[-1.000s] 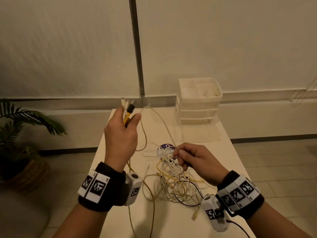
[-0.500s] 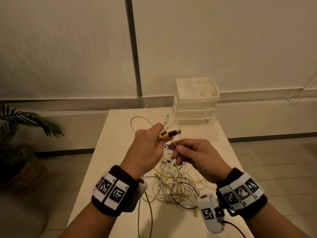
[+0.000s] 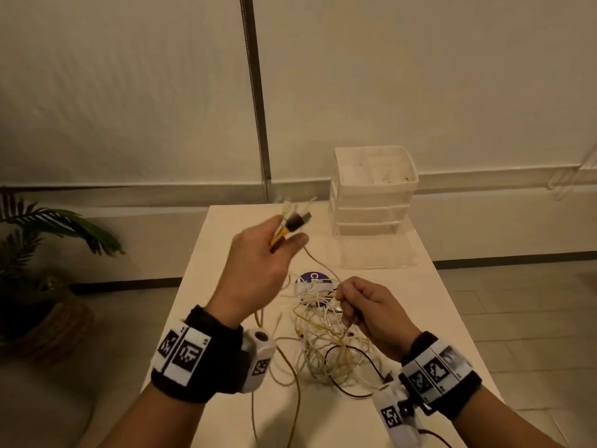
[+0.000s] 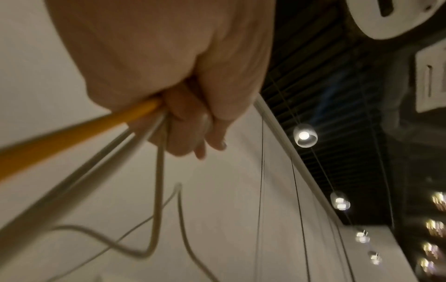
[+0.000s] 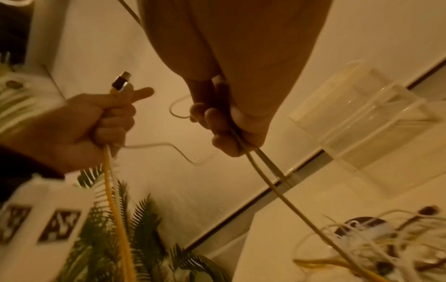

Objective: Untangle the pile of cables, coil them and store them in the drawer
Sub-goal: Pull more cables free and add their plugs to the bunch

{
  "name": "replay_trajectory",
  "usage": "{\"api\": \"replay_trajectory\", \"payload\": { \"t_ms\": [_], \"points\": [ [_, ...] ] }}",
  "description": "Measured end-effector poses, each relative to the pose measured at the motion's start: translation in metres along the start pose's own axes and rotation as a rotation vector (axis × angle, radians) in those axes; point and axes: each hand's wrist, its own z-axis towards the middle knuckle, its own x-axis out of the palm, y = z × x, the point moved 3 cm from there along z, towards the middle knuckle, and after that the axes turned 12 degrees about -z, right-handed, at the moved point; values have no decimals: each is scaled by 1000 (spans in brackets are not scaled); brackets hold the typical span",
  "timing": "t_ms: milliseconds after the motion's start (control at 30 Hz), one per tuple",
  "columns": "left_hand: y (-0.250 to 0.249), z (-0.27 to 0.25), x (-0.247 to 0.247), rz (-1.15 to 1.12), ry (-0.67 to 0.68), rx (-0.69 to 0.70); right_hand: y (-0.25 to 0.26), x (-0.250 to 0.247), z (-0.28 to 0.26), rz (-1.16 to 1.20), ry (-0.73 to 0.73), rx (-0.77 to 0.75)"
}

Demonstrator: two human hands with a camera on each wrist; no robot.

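left hand (image 3: 258,263): fist round a bundle of cable ends (image 3: 292,221) – raised, 11 o'clock of the pile
right hand (image 3: 368,313): pinching a cream cable (image 5: 263,179) over the tangled cable pile (image 3: 326,344) on the desk (image 3: 420,305)

a potted palm (image 3: 38,253) stands on the floor left of the white table (image 3: 219,286).

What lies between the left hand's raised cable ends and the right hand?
In the head view, a thin pale cable spans from the left hand down to the right hand, above the purple disc and bare table.
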Motion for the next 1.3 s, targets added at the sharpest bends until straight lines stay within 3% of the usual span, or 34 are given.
{"api": "replay_trajectory", "payload": {
  "t_ms": [100,167,433,567,667,767,933,1000,1167,1300],
  "points": [
    [13,-12,26,63,262,-55,25,1,-1,82,78,-43],
    [15,-15,36,116,310,-22,42,0,0,80,107,-89],
    [-6,-2,21,138,-41,177,55,-7,-2,-17,126,-209],
    [-20,8,-7,41,-278,222,17,-5,-2,-106,115,-118],
    [-20,13,-18,31,-337,189,1,-9,0,-93,69,-52],
    [-21,6,-12,24,-264,163,5,-6,2,-3,37,-26],
    [-8,-6,22,128,147,162,32,2,2,162,69,-50],
    [1,-9,31,182,237,136,44,4,-1,207,110,-45],
    [4,-11,28,175,211,129,58,4,-18,273,206,-56],
    [-1,-11,16,77,181,83,49,-4,-37,164,227,-53]
  ]
}}
